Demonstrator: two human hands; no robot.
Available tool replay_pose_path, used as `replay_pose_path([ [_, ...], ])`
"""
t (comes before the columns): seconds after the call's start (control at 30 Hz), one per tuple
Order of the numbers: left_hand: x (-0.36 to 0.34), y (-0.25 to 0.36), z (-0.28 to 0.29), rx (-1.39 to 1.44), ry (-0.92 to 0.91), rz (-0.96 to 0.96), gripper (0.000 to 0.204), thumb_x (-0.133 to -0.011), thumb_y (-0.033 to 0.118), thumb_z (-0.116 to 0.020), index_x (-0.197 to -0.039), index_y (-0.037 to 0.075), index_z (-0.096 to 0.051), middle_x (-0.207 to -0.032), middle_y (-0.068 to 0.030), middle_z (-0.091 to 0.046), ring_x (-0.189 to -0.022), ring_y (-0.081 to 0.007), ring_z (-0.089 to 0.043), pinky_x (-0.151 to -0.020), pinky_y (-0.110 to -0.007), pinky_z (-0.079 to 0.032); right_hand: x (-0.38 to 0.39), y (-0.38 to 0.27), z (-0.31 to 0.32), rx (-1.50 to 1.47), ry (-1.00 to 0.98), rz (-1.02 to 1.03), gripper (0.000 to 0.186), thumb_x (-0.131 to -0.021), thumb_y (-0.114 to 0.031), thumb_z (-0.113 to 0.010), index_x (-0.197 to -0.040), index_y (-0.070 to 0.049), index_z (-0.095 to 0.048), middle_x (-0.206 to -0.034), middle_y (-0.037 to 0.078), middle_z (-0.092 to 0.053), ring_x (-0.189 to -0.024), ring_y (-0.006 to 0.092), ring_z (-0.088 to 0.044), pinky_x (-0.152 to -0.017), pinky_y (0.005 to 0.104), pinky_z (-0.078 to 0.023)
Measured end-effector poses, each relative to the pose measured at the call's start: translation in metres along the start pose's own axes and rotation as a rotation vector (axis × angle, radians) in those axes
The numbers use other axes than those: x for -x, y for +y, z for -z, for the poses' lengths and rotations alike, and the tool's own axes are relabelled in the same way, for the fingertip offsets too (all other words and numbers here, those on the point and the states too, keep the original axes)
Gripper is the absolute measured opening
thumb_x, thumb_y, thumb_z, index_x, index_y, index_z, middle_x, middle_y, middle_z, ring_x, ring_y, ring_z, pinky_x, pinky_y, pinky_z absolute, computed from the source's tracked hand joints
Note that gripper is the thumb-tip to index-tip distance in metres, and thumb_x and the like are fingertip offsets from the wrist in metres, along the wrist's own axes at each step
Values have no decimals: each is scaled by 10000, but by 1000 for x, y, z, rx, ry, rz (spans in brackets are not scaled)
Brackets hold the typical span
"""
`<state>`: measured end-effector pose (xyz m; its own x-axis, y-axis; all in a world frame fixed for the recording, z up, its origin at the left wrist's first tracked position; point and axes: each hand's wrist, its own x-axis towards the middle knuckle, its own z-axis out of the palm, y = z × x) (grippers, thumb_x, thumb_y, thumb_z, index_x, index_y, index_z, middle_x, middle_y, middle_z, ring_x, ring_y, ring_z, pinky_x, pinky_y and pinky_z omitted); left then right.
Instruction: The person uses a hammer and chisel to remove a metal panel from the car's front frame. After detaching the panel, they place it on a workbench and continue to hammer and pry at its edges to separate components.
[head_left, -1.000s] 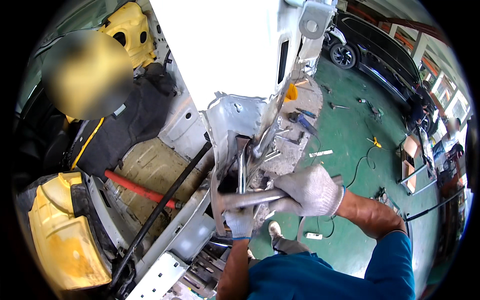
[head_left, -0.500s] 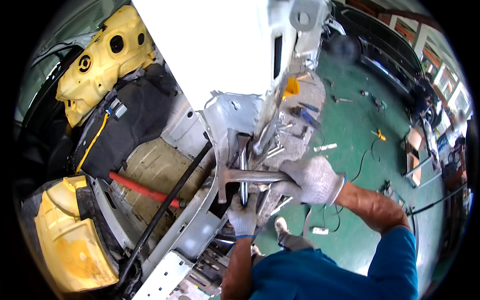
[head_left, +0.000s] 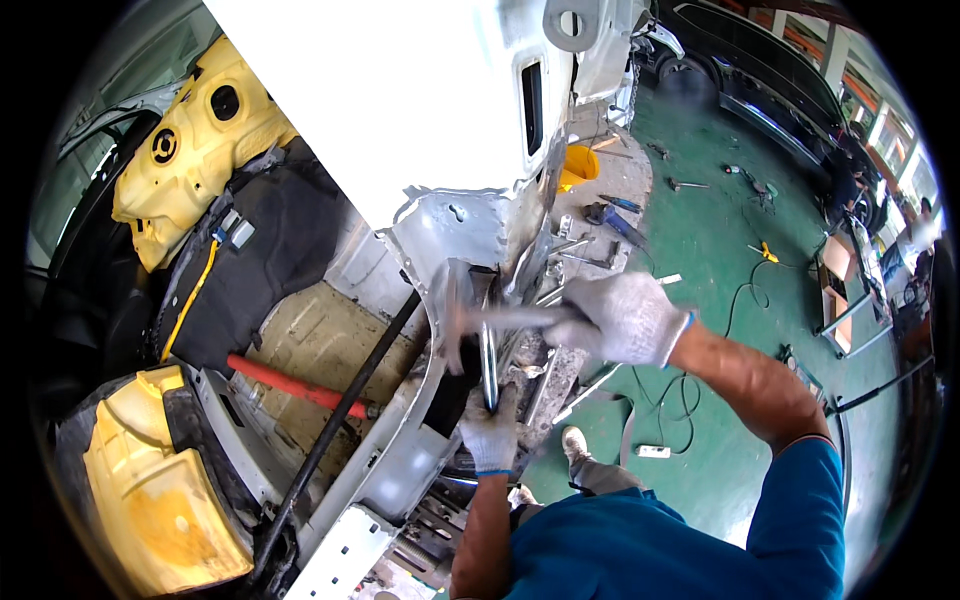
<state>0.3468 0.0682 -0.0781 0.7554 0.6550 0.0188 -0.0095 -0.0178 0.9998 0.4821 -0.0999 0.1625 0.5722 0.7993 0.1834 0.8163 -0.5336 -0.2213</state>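
Workshop floor point(head_left: 700, 230): painted green, strewn with cords and a white socket strip point(head_left: 653, 452); beyond it, at upper right, a dark car point(head_left: 770, 100).
Stripped car body: opened up, with a broad white panel point(head_left: 400, 100) at top centre and bare grey metal point(head_left: 455, 225) below it.
Body interior: at left, a yellow moulded part point(head_left: 190, 150), a red tube point(head_left: 290, 382) and a long black rod point(head_left: 340, 410) slanting across the tube's right end.
Grey platform point(head_left: 630, 180): just right of the body, laden with a yellow container point(head_left: 579, 168), a blue power tool point(head_left: 615, 220) and assorted hand tools.
Steel bar point(head_left: 489, 360): lengthwise below the grey metal, far end up against the torn seam, near end down in the glove.
Left hand point(head_left: 490, 435): gloved, fingers wrapped around the bar's near end.
Right hand point(head_left: 625, 318): gloved, fingers clenched around the handle of a hammer point(head_left: 520, 318).
Hammer pose: crosswise over the bar in view, head to the bar's left and blurred; cannot tell contact from near miss.
Step in hand: apparently hammer work at the seam, with the bar as struck or prying tool.
Next move: probably calls for a firm left hold, a true line for the hammer head, and knuckles well clear.
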Motion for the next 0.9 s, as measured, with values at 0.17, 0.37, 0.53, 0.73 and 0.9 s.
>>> replay_pose_path([
  [0.17,-5,-28,3,-66,27,-206,251,-858,134,-836,-1025,8,-699,-895,-68,-712,-790,-114,-639,-698,-335,-561,12,-37,8,10,8,226,471,-949,-562,-614,-863,-99,-622,-605,94,-589,-570,306,-667,-529,444,-540],
  [0.37,-3,5,-5,-16,14,2,228,-877,173,-822,-945,-3,-693,-846,-48,-667,-674,-118,-554,-692,-340,-529,9,-19,8,43,-100,-29,455,-942,-547,-629,-880,-96,-646,-717,100,-664,-632,319,-692,-550,467,-543],
  [0.53,1,-2,-2,-100,108,-383,220,-882,180,-816,-909,9,-679,-832,-49,-680,-632,-129,-562,-608,-359,-491,18,-34,10,74,2,296,443,-949,-545,-619,-912,-105,-656,-688,88,-651,-601,323,-679,-526,446,-542],
  [0.73,-1,-13,2,-136,50,-141,287,-860,224,-836,-943,-8,-689,-814,-106,-713,-700,-195,-656,-693,-388,-532,20,-30,1,39,-4,117,467,-954,-571,-601,-903,-109,-653,-623,106,-625,-570,321,-673,-520,444,-538],
  [0.9,0,10,0,-68,-26,2,207,-889,150,-806,-976,-5,-701,-762,-31,-647,-678,-80,-542,-624,-290,-483,3,-3,3,-15,-56,-134,479,-925,-565,-634,-945,-87,-663,-758,162,-674,-724,384,-697,-653,512,-554],
])
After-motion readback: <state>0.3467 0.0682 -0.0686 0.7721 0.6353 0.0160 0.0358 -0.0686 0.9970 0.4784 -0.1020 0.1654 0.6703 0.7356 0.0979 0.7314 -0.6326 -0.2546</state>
